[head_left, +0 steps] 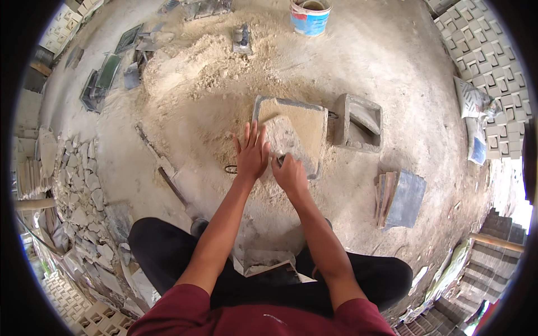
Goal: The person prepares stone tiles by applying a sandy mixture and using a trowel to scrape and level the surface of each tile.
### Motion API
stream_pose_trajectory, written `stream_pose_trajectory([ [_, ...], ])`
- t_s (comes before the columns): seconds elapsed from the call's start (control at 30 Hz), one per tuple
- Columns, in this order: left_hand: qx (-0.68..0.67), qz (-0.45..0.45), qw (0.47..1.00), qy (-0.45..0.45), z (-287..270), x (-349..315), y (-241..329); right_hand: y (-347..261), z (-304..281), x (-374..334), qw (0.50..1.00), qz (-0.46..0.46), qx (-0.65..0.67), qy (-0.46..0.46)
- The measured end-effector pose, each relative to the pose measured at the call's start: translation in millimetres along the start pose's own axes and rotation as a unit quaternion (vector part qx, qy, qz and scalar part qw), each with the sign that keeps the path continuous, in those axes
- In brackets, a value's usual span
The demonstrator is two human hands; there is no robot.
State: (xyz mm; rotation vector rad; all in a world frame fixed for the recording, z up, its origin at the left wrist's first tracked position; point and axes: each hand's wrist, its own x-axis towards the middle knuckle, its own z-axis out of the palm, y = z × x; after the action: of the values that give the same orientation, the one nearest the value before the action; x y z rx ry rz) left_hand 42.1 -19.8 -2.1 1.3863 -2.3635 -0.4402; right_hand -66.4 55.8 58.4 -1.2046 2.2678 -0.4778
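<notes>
On the ground before me lies a rectangular mould frame (325,131), filled level with pale sandy mix (308,120). Wire loops stick out at its left and right sides. A flat, dusty float board (283,133) rests slantwise over the mix. My right hand (291,175) is closed at the board's near end, around a small dark part that looks like a handle and is mostly hidden by the fingers. My left hand (252,152) lies flat with spread fingers along the board's left edge and the mould's left side.
A hollow concrete box (342,120) with a slab inside stands right of the mould. Nearer are leaning flat plates (406,200). Loose sand (196,67) and a bucket (310,22) lie beyond. A long-handled tool (171,182) and rubble (78,185) are leftward; patterned blocks (487,56) line the right.
</notes>
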Motion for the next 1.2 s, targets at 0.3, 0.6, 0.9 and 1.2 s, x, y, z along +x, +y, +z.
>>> stream_pose_trajectory([
  [0.3, 0.103, -0.029, 0.994, 0.026, 24, 147, -12, -32, -32, 147, 0.997, -0.063, -0.04, 0.02],
  [0.6, 0.126, -0.049, 0.99, -0.027, 22, 179, -4, -41, -47, 181, 0.997, -0.054, -0.058, -0.003],
  [0.9, 0.093, 0.009, 0.996, 0.009, 16, 45, 27, 12, -24, 48, 0.999, -0.036, 0.002, 0.002],
  [1.2, 0.055, 0.029, 0.998, -0.025, 12, -51, 57, 58, -2, -53, 0.999, 0.001, 0.027, 0.033],
])
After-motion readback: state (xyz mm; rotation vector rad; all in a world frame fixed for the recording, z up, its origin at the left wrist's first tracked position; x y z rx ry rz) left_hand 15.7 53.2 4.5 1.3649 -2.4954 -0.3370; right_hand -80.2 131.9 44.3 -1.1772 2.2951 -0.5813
